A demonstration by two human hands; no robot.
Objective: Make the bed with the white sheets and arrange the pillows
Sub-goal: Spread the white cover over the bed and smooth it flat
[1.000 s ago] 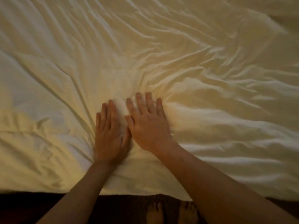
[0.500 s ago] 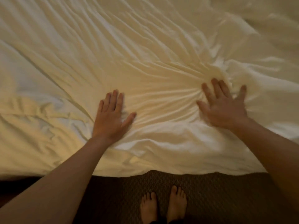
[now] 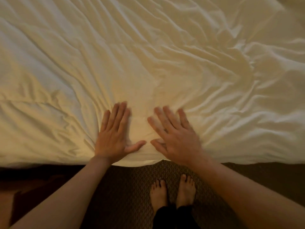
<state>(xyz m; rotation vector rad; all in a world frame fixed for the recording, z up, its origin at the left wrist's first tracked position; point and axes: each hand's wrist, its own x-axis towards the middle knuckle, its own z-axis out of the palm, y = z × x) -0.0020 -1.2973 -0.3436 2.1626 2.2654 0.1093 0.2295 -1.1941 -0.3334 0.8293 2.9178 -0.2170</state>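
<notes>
**Sheet check: both palms flat at near edge**

Task item: white sheet (image 3: 148,55) covers the bed (image 3: 49,156) across the whole upper view. Its near edge hangs just over the bed side. The surface is heavily creased: long folds fan outward from the hands, with the deepest bunching to the right. A smoother patch lies between the two hands.

Surroundings: dark patterned carpet (image 3: 128,187) below the bed edge. Bare feet (image 3: 159,194) stand on it near the bed, with dark trouser cuffs (image 3: 165,214) above them.

Left hand (image 3: 113,138): palm down on the sheet, fingers (image 3: 122,116) straight and close together, thumb out sideways.

Right hand (image 3: 178,139): palm down on the sheet, straight digits slightly spread, motion-blurred. The thumbs are near each other but apart.
</notes>
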